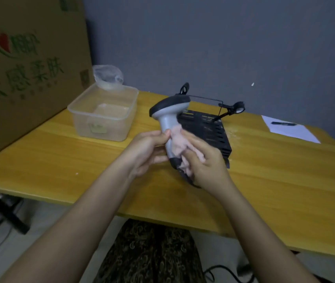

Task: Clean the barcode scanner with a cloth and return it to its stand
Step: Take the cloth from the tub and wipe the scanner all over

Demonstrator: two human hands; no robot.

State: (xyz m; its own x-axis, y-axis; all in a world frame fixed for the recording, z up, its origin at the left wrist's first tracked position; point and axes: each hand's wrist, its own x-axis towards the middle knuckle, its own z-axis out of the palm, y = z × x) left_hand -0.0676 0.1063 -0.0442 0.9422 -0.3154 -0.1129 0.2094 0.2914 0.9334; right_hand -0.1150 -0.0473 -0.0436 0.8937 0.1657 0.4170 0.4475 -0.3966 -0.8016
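Head view shows the left hand (149,149) holding the barcode scanner (169,123) tight above the surface (60,160), while the right hand (205,160) pinches the pink cloth (178,144) against its handle. Rubbing hard could knock it loose onto the black stand (207,127) at two o'clock.

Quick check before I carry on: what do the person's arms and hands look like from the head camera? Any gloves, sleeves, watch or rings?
Both are bare. The left hand and right hand wear no gloves, and no ring or watch shows. Both forearms are uncovered right to the bottom edge of the picture, so no sleeve is visible. No cables, straps or markings appear on either arm.
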